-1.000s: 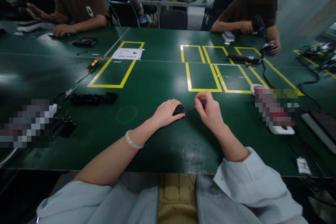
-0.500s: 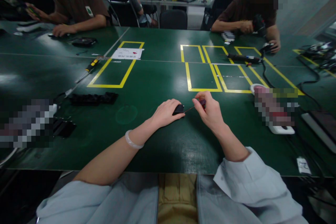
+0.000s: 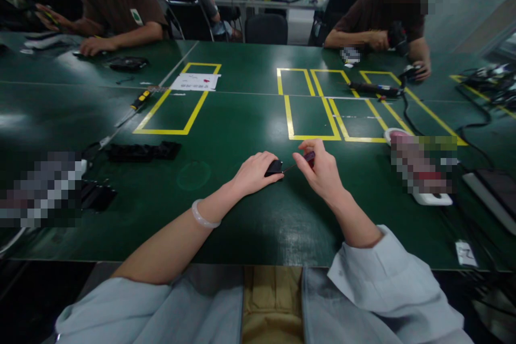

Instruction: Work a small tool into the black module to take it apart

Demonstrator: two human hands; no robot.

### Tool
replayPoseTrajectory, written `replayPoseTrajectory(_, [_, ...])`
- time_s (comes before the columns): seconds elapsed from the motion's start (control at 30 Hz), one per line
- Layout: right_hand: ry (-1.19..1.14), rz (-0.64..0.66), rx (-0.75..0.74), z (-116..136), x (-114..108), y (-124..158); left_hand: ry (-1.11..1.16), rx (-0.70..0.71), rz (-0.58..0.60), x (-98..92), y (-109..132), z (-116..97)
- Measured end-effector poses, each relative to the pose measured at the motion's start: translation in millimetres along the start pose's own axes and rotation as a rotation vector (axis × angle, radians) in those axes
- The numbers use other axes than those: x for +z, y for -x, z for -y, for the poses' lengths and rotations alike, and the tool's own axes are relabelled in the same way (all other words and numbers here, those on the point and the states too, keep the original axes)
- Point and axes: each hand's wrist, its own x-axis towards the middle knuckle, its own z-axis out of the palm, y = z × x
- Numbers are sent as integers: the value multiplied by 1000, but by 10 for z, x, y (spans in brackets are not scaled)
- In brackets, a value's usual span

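Note:
Near the middle of the green table (image 3: 242, 226), my left hand (image 3: 257, 173) is closed on a small black part (image 3: 274, 168), pinning it between thumb and fingers. My right hand (image 3: 320, 167) holds a screwdriver (image 3: 309, 159) by its dark reddish handle. Its thin shaft points left, and the tip meets the right end of the black part or sits very close to it. The thumb and fingers of the right hand are around the handle. What exactly the tip touches is too small to make out.
Black strip-like parts (image 3: 141, 151) lie at left, with a yellow-and-black tool (image 3: 142, 99) beyond. Yellow tape rectangles (image 3: 314, 137) mark the table. A black corded tool (image 3: 374, 89) and a blurred white-edged item (image 3: 433, 199) lie at right. Two co-workers sit across; one holds a power drill (image 3: 397, 37).
My right thumb has shifted slightly on the screwdriver handle, its fingers a little more apart. My left hand and the black part stay in place.

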Motion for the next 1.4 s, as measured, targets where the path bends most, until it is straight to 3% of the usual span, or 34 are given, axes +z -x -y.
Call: replayPoseTrajectory(1.4, [-33, -36, 24, -1, 15, 10, 2, -10, 10, -9, 5, 0])
